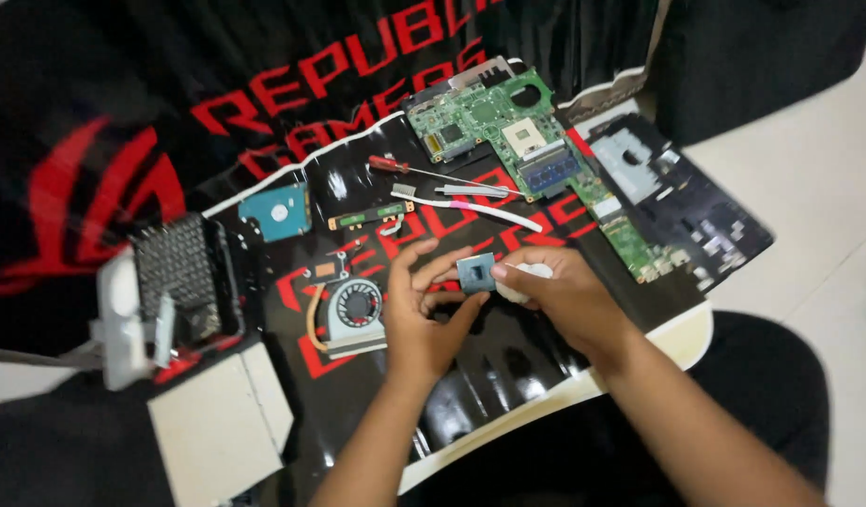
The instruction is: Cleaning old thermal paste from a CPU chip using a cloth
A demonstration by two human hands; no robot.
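Pinch grip: both hands (489, 300) on blurred chip (476, 272)

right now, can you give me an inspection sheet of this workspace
surface: small white table under a glossy black-and-red mat
job's things: square chip held over the mat; white wad
clutter: green motherboard, cooling fan, hard drive, red screwdriver, toothbrush, dark case panel
grippers: left hand pinches the chip; right hand holds the wad against it
cables: nothing seen
surroundings: pale floor
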